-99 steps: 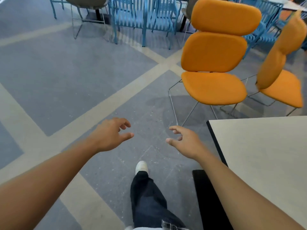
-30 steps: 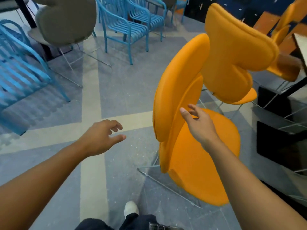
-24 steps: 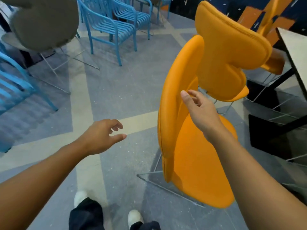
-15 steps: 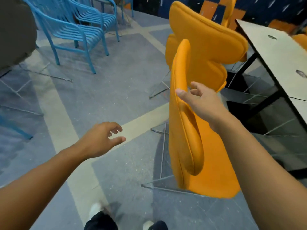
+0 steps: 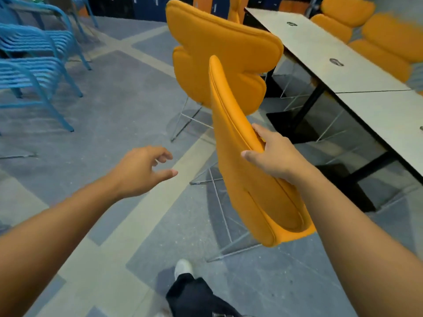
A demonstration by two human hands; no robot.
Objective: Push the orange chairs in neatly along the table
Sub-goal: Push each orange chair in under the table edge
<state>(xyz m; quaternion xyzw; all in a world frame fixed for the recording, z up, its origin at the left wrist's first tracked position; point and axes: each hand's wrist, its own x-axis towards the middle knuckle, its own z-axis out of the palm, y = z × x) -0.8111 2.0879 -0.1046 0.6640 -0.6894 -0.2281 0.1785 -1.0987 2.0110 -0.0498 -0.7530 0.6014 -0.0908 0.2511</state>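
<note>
A nearest orange chair [image 5: 240, 179] stands on the floor [image 5: 114, 110] just left of a long pale table [image 5: 332, 53]. It is outside the table's edge, not tucked under. Its padded back is seen edge-on, rising at a slant on thin wire legs [image 5: 233, 252]. The person's right hand [image 5: 272, 154] grips the edge of that back about halfway up, with the thumb on the near face and the fingers wrapped over the far side. The left hand [image 5: 142, 170] hangs in the air to the left of the chair, fingers loosely curled, holding and touching nothing. Directly behind the chair stands a second orange chair [image 5: 217, 46], also beside the table. More orange chairs [image 5: 384, 37] line the table's far side. Blue slatted chairs [image 5: 34, 72] stand at the far left. A white shoe [image 5: 182, 267] shows at the bottom.
</note>
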